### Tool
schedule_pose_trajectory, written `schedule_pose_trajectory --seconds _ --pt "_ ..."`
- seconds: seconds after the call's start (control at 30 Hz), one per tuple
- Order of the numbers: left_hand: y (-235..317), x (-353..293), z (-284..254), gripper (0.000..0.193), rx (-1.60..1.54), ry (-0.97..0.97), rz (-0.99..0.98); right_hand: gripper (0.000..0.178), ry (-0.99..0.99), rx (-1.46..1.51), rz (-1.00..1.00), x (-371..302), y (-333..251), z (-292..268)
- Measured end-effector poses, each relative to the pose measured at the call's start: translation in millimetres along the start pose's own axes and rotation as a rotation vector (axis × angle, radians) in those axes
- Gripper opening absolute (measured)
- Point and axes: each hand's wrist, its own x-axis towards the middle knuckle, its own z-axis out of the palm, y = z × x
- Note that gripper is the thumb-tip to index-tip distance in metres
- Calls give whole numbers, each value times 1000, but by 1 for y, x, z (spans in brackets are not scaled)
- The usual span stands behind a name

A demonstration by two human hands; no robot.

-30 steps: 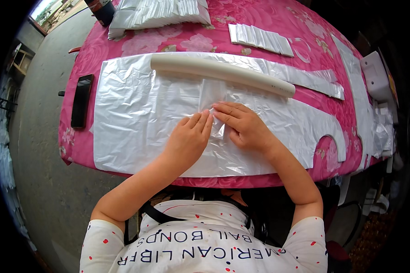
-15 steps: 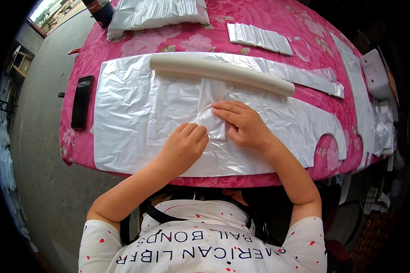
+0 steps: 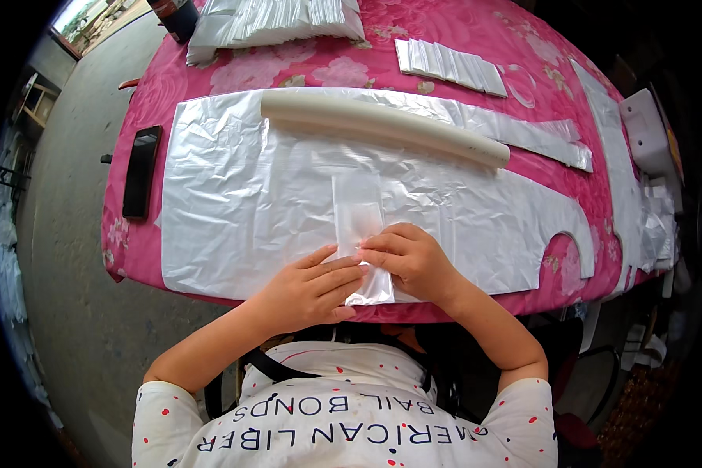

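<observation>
A narrow folded clear plastic bag (image 3: 359, 191) lies on a stack of large white plastic bags (image 3: 218, 195), its near end by the table's front edge. My left hand (image 3: 313, 287) rests over its lower part from the left, fingers stretched out toward the right. From the other side, my right hand (image 3: 413, 261) has its fingertips pinched on the same folded plastic. The fingertips of both hands almost meet there, and part of the fold is covered by them.
A long cream tube (image 3: 382, 125) lies across the far part of the stack. A black phone (image 3: 141, 173) is at the left. Folded bag bundles (image 3: 451, 67) and a larger pile (image 3: 277, 19) sit farther back on the pink flowered tablecloth (image 3: 522, 101). A dark container (image 3: 175, 17) stands far left.
The folded plastic bag has slid toward me, away from the tube. Both hands have come nearer the front edge, and my left fingers have gone from curled to stretched out.
</observation>
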Motion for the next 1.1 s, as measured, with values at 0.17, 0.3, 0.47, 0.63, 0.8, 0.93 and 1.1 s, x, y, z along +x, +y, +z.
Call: schedule_pose_trajectory --seconds 0.17,0.3,0.47,0.63,0.8,0.93,1.1 --pt "-3 -10 5 50 -35 -28 -102 34 24 34 54 -5 -4 -1" --pt "-1 -5 12 40 -136 43 -303 29 54 123 183 -3 -3 -5" --pt "-9 13 18 51 -314 150 -723 17 75 370 729 14 -6 -5" --pt "-22 34 7 61 -388 96 -982 25 -93 397 978 39 -2 -17" --pt "-25 35 2 62 -525 210 -1044 28 -204 490 1128 48 5 -22" --pt "-20 25 8 55 -63 295 -560 29 -234 532 1175 50 9 -23" --pt "-10 38 28 52 40 176 -314 29 -249 609 1201 51 16 -21"
